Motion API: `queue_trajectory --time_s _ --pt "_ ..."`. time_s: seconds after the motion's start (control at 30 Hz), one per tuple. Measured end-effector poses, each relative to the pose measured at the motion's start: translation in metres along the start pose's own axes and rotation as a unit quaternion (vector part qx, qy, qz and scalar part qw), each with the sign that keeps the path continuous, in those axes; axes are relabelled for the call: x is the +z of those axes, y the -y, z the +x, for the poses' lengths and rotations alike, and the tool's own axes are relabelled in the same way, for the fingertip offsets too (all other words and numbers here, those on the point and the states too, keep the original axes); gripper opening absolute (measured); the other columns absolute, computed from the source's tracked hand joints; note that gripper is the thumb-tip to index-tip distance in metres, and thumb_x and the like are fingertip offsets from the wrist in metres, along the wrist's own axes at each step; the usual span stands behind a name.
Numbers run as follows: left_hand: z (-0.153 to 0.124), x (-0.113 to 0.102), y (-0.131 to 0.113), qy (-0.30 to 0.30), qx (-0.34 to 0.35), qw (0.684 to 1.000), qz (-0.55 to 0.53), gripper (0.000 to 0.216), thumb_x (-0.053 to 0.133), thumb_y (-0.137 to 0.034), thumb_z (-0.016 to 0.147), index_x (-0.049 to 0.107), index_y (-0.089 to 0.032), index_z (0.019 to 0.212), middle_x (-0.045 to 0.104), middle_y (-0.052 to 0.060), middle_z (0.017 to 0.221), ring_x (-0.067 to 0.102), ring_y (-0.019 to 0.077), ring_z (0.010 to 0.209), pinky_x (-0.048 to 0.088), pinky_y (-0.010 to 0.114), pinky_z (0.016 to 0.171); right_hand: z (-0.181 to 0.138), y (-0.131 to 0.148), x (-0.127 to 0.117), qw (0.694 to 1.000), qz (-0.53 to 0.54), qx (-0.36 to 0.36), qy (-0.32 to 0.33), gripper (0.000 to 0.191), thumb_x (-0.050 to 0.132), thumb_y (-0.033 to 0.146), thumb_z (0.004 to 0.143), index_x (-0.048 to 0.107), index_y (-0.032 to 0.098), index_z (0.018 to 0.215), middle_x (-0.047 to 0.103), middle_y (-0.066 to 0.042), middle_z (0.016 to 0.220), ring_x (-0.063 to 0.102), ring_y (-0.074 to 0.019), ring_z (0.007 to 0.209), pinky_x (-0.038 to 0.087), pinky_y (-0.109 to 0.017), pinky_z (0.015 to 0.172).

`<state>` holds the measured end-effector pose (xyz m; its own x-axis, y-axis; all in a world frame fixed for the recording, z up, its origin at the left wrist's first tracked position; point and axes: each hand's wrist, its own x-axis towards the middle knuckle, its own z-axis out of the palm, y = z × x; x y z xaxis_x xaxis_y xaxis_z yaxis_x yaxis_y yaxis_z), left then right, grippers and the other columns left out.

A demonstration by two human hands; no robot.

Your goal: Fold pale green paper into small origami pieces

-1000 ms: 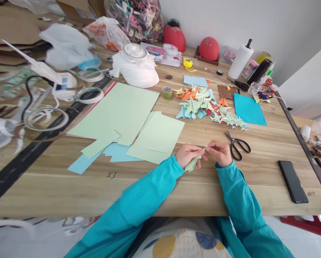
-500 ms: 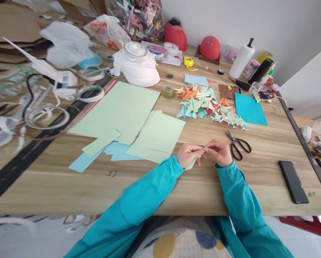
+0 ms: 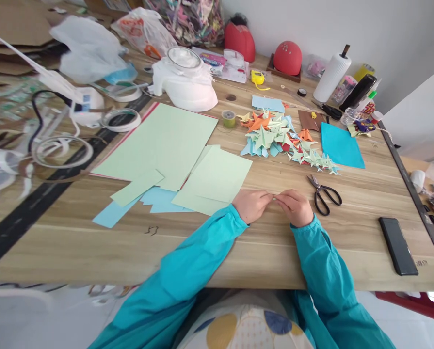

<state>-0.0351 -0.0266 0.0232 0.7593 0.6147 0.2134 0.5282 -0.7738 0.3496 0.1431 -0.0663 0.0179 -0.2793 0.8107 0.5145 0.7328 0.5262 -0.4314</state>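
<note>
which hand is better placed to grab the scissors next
Probably the right hand: the scissors lie close by on its outer side, while the left hand is farther away, with the right hand between.

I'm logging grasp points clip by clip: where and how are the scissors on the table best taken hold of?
Probably by the black handle loops, with the right hand coming from the person's near side. The scissors lie flat, just right of that hand, loops toward the person and blades pointing away, so this approach should stay clear of the cutting end.
</note>
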Motion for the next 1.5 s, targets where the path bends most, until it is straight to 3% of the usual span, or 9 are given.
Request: queue_trajectory --time_s 0.5,0.8,1.03,1.5 --pt "0.0011 -0.0086 0.0071 0.033 0.018 0.999 0.018 0.031 0.041 -0.016 0.084 0.062 -0.021 0.105 0.068 0.006 0.095 0.062 0.0163 0.085 0.045 0.024 0.067 0.0002 -0.0033 0.0039 0.993 -0.101 -0.054 0.029 0.023 0.044 0.019 0.09 0.067 0.019 0.084 0.066 -0.007 0.077 0.058 -0.0175 0.073 0.049 -0.03 0.07" --pt "0.0031 -0.0036 0.0033 0.04 -0.013 0.999 0.008 0.032 0.036 -0.028 0.09 0.063 -0.016 0.102 0.07 0.008 0.094 0.064 0.0206 0.083 0.043 0.028 0.062 -0.0024 -0.0058 0.0081 0.994 -0.08 -0.056 0.04 0.024 0.042 0.015 0.09 0.066 0.018 0.085 0.065 -0.008 0.079 0.059 -0.0173 0.074 0.049 -0.03 0.072" --pt "0.0027 -0.0081 0.0051 0.043 0.019 0.998 0.033 0.028 0.037 -0.021 0.088 0.063 -0.017 0.1 0.069 0.006 0.095 0.064 0.0179 0.082 0.042 0.025 0.057 -0.0006 -0.0048 0.0049 0.996 -0.073 -0.054 0.019 0.02 0.049 0.024 0.088 0.067 0.018 0.084 0.066 -0.007 0.077 0.061 -0.0163 0.072 0.051 -0.027 0.07" --pt "0.0024 -0.0062 0.0041 0.025 0.034 0.995 0.091 0.022 0.043 -0.018 0.086 0.062 -0.018 0.097 0.069 0.003 0.09 0.064 0.0161 0.078 0.041 0.025 0.054 -0.0003 -0.0028 0.005 0.992 -0.104 -0.073 0.005 0.019 0.049 0.017 0.087 0.066 0.016 0.08 0.066 -0.007 0.074 0.06 -0.0166 0.068 0.05 -0.027 0.066"
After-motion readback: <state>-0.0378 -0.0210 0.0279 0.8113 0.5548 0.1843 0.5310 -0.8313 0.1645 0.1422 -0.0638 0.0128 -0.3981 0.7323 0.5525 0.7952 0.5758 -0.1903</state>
